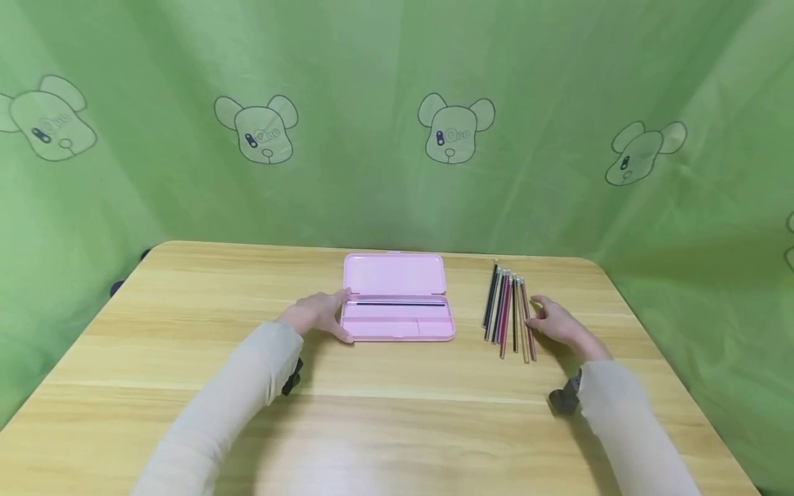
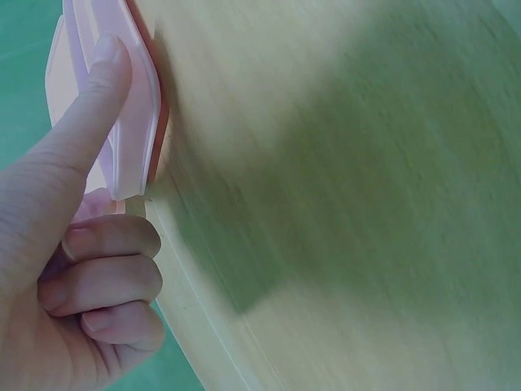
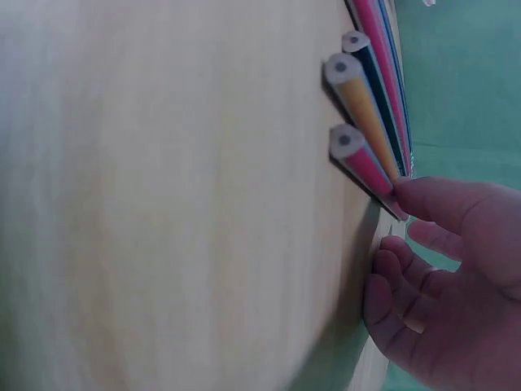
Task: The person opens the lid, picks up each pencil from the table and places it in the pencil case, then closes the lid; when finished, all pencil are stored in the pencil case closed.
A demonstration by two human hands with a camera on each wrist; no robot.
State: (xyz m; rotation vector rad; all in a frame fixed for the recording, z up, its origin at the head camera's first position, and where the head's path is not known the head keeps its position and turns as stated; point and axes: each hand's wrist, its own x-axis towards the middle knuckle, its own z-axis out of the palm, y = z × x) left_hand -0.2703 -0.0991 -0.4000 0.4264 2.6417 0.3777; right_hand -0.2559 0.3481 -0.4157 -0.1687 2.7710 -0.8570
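An open pink pencil case (image 1: 397,297) is lying mid-worktop (image 1: 186,344), one dark pencil (image 1: 397,302) resting in its tray. The left hand (image 1: 318,313) is bracing the case's left edge, thumb along it, other fingers curled, seemingly steadying it. The right hand (image 1: 558,322), fingers loosely bent, is touching the nearest of a row of coloured pencils (image 1: 509,313) lying right of the case.

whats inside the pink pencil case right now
The open pink pencil case holds one dark pencil lying along its hinge side; the front compartments look bare. Its left end is partly hidden by the left hand.
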